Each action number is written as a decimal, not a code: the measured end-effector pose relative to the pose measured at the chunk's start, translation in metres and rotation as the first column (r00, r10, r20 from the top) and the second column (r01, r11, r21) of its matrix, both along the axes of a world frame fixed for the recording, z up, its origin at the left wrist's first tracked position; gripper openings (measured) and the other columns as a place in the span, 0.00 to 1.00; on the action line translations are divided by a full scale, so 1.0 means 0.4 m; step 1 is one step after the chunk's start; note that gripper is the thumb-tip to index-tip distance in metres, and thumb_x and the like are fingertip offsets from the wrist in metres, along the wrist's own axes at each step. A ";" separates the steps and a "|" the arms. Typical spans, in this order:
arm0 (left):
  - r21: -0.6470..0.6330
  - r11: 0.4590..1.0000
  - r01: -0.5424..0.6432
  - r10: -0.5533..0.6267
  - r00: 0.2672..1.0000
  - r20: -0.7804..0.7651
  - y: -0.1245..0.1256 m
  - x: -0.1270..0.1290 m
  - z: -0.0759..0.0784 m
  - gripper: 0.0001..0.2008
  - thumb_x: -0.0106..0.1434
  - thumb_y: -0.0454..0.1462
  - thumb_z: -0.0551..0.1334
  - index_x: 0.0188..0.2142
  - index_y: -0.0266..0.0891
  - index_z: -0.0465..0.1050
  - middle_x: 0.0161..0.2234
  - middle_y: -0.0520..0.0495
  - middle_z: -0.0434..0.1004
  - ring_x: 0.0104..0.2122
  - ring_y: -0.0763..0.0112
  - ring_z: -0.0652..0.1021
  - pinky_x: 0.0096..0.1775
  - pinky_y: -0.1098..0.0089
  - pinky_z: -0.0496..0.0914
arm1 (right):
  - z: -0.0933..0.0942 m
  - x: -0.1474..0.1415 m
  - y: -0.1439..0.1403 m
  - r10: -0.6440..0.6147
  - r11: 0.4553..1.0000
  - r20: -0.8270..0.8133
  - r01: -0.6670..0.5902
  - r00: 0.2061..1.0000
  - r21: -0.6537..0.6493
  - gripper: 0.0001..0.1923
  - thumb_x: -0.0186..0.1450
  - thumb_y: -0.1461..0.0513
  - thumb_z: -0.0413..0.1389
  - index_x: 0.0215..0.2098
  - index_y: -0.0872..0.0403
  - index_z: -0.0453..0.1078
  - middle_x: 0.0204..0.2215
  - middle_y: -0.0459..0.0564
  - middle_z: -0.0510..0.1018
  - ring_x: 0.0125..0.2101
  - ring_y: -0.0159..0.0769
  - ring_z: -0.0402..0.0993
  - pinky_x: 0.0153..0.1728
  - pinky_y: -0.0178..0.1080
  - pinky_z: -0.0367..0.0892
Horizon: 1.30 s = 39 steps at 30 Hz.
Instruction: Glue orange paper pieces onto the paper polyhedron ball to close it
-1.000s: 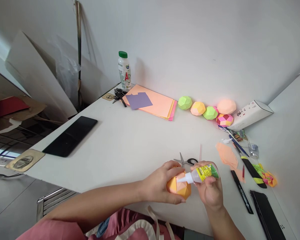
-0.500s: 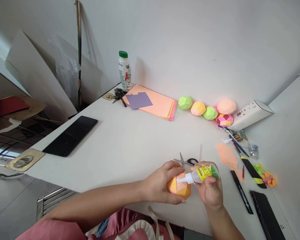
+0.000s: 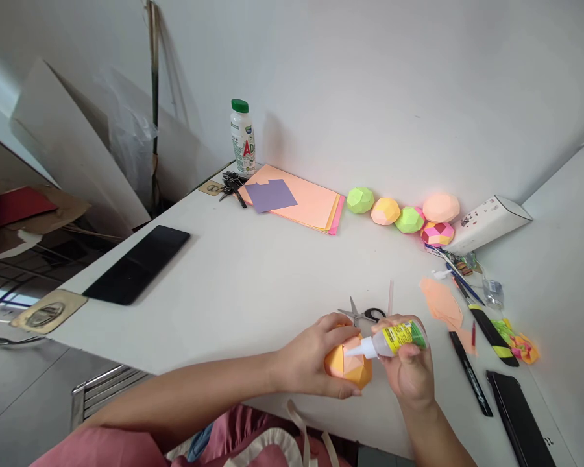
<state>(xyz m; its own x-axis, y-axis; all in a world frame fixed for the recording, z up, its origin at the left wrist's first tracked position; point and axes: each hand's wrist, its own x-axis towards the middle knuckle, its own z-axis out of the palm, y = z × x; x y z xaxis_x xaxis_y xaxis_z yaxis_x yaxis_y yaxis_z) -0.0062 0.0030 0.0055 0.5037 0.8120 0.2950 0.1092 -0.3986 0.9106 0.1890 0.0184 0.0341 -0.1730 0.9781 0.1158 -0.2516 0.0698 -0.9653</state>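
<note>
Gluing the paper ball at the near edge of the counter (image 3: 253, 285).

My left hand (image 3: 307, 358) cups the orange ball (image 3: 346, 368); my right hand (image 3: 409, 375) grips the glue bottle (image 3: 393, 338), nozzle touching the ball's top face. I judge glue is going onto a seam; next calls for a gentle squeeze, then pressing. Scissors (image 3: 364, 315) lie just beyond the ball, finished balls (image 3: 403, 214) far beyond.

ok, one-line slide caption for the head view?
Left hand holds an orange paper ball while right hand points a glue bottle at it.
</note>
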 end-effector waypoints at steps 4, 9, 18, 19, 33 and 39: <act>-0.002 1.000 0.001 -0.001 1.000 -0.009 0.001 0.000 -0.004 0.36 0.51 0.52 0.68 0.55 0.37 0.66 0.49 0.36 0.65 0.52 0.52 0.69 0.53 0.56 0.68 | 0.000 -0.001 0.000 -0.015 1.000 0.006 0.015 1.000 0.010 0.20 0.53 0.44 0.64 0.34 0.48 0.71 0.27 0.47 0.75 0.20 0.30 0.64 0.16 0.30 0.60; -0.013 1.000 0.002 -0.002 1.000 -0.018 0.000 0.001 -0.003 0.36 0.51 0.52 0.68 0.55 0.39 0.65 0.50 0.37 0.65 0.53 0.52 0.69 0.53 0.56 0.69 | -0.002 0.001 -0.001 -0.039 0.999 0.017 0.038 0.999 0.029 0.20 0.53 0.45 0.65 0.34 0.48 0.70 0.27 0.47 0.75 0.21 0.30 0.65 0.16 0.30 0.61; -0.014 1.000 -0.007 0.007 0.999 -0.045 -0.001 -0.002 -0.007 0.36 0.50 0.51 0.69 0.56 0.40 0.64 0.51 0.37 0.65 0.53 0.52 0.70 0.53 0.55 0.68 | -0.004 0.006 -0.004 -0.034 0.995 0.100 0.024 0.994 0.100 0.22 0.55 0.42 0.61 0.38 0.48 0.69 0.29 0.50 0.76 0.22 0.34 0.66 0.17 0.34 0.63; -0.012 1.000 -0.012 0.011 0.999 -0.049 -0.001 -0.003 -0.009 0.36 0.50 0.50 0.69 0.56 0.41 0.64 0.51 0.37 0.64 0.53 0.52 0.70 0.53 0.55 0.68 | -0.003 0.006 -0.006 -0.034 0.991 0.106 0.020 0.994 0.129 0.21 0.56 0.43 0.61 0.39 0.47 0.69 0.30 0.50 0.76 0.23 0.35 0.67 0.17 0.34 0.64; 0.038 0.990 -0.133 0.137 0.982 -0.133 0.031 -0.030 -0.005 0.37 0.53 0.49 0.68 0.58 0.38 0.60 0.56 0.33 0.61 0.55 0.50 0.68 0.55 0.52 0.67 | 0.030 0.056 -0.002 -0.418 0.800 0.169 0.273 0.893 0.535 0.16 0.60 0.51 0.60 0.40 0.51 0.69 0.31 0.52 0.76 0.31 0.44 0.74 0.27 0.44 0.69; 0.209 0.899 -0.385 0.425 0.882 -0.203 0.056 -0.063 0.006 0.33 0.59 0.49 0.64 0.59 0.39 0.59 0.57 0.32 0.59 0.56 0.48 0.66 0.53 0.49 0.68 | 0.014 0.073 0.024 -0.447 0.875 0.318 0.335 0.836 0.349 0.12 0.60 0.57 0.61 0.39 0.52 0.67 0.32 0.50 0.75 0.30 0.39 0.73 0.28 0.41 0.70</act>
<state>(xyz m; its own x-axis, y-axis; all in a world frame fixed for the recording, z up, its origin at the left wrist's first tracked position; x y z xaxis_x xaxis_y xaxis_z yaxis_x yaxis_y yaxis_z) -0.0316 0.0253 0.0079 0.2123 0.9127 0.3492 0.4969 -0.4085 0.7656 0.2183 0.0279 0.0397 0.1328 0.9119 0.3884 0.2318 0.3524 -0.9067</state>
